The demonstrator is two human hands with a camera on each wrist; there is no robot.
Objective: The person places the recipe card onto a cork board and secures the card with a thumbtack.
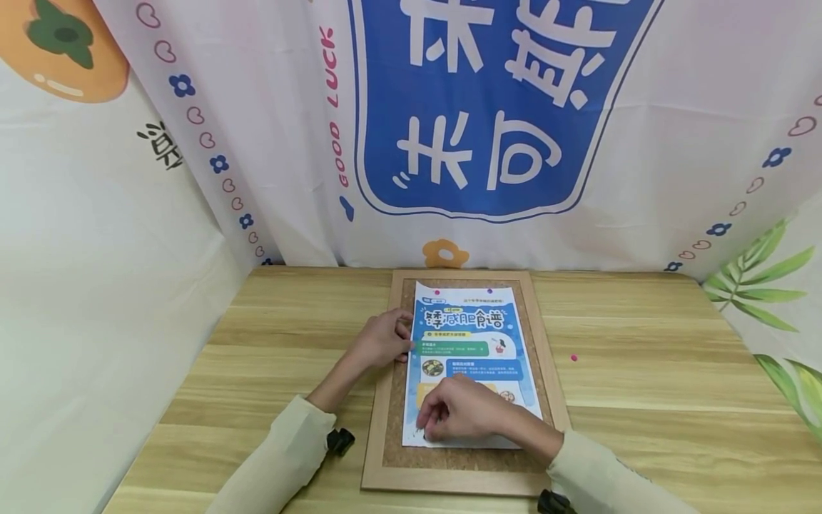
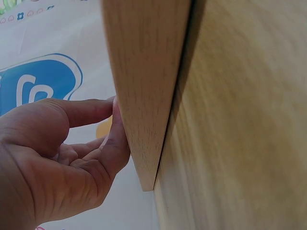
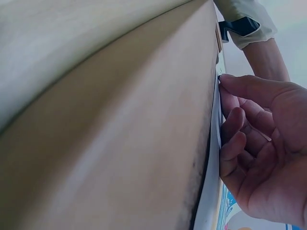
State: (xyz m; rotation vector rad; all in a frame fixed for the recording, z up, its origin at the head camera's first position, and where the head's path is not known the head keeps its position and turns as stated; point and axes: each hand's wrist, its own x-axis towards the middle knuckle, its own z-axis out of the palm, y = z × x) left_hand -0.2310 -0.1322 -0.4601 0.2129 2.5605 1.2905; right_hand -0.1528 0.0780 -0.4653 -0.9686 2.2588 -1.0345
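A printed poster lies on a wood-framed corkboard. My right hand is over the poster's lower left corner. Its thumb and index finger pinch a small dark pushpin, mostly covered by the fingertips, against the paper. At the poster's left edge rests my left hand, thumb and index tips close together. Whether it grips anything there is hidden by the board's frame in the left wrist view. A pink pushpin and a purple pushpin are in the poster's top edge.
A loose pink pushpin lies on the wooden table to the right of the corkboard. Behind the table hangs a printed cloth, and a white cloth side stands at the left.
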